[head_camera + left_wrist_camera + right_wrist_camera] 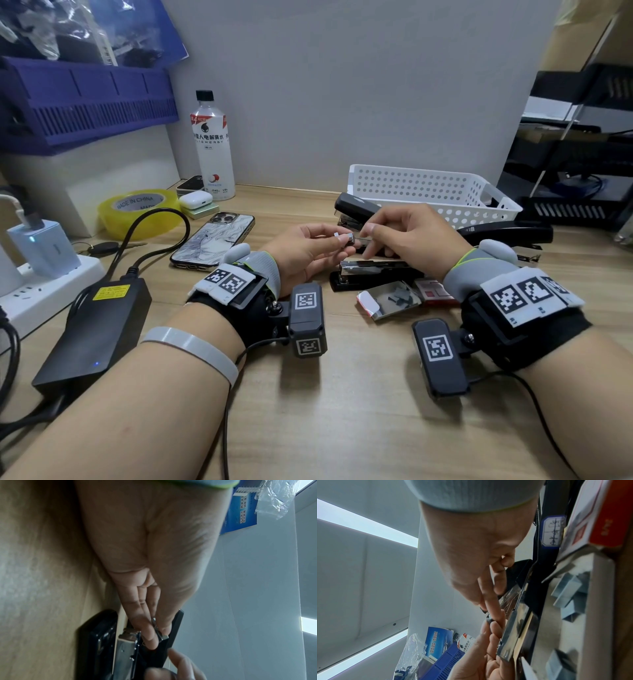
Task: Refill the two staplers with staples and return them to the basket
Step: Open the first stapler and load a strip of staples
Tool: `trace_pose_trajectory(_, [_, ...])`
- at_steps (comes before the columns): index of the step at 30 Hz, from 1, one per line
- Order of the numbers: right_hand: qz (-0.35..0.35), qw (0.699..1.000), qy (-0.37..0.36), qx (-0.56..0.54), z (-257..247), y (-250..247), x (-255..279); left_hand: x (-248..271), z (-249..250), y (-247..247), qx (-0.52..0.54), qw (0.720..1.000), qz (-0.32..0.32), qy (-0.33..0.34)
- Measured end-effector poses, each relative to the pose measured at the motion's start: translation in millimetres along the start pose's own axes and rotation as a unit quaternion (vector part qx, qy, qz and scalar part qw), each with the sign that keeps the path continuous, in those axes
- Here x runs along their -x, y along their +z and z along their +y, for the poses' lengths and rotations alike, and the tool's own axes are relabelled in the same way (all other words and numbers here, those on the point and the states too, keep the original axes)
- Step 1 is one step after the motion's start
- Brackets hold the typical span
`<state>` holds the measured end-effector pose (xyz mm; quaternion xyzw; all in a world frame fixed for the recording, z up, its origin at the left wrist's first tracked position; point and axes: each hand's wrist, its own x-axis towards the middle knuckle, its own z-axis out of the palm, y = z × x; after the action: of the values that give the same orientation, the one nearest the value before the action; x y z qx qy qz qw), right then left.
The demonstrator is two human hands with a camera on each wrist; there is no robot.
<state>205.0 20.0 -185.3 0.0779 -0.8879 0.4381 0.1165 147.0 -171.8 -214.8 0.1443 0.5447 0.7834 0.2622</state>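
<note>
Both hands meet over the open stapler, and what lies between them is a short strip of staples (343, 237). The left hand (308, 251) pinches it between thumb and fingertips, palm turned up; that grip is plainly closed on the metal in the left wrist view. The right hand (407, 236) has thumb and forefinger curled in at the strip's other end, grasping or at least touching it; I cannot tell how firmly.

Directly under the strip, nearer the person, lies the open stapler (375, 272), its steel magazine channel bared and running left to right across the bench (342, 394). The strip's long axis lies roughly along that same line, so my reading is that the coming move is a short drop straight down into the channel, with little turning needed. Both hands are about equally near the channel.

Just in front of the stapler sits the opened staple box (388, 300) with loose strips inside. The second stapler (356, 209) lies behind the hands, its arm swung open toward the right, touching or just beside the white basket (428, 192), which holds neither stapler yet
</note>
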Motion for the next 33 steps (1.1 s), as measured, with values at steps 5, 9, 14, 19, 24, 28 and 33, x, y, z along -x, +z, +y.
trace_pose_trajectory(5, [0.018,1.000,-0.016,-0.003,6,1,-2,0,0,2,-0.002,1.000,-0.009,0.001])
trace_pose_trajectory(9, [0.016,1.000,-0.020,-0.012,6,8,-1,1,0,4,-0.008,1.000,-0.023,0.007])
trace_pose_trajectory(14, [0.030,0.999,-0.025,-0.005,5,9,-2,1,0,5,-0.007,1.000,-0.028,0.005])
trace_pose_trajectory(19, [0.035,0.999,-0.016,-0.015,7,9,-3,0,0,4,-0.001,1.000,-0.014,0.014])
trace_pose_trajectory(24, [0.042,0.999,-0.012,-0.016,6,8,-2,-1,0,2,0.017,1.000,-0.005,0.021])
trace_pose_trajectory(28, [0.041,0.999,-0.009,-0.004,4,9,0,0,0,2,0.007,1.000,-0.025,0.013])
trace_pose_trajectory(33, [0.034,0.999,-0.010,-0.008,0,14,1,0,5,2,0.011,0.999,-0.034,-0.029])
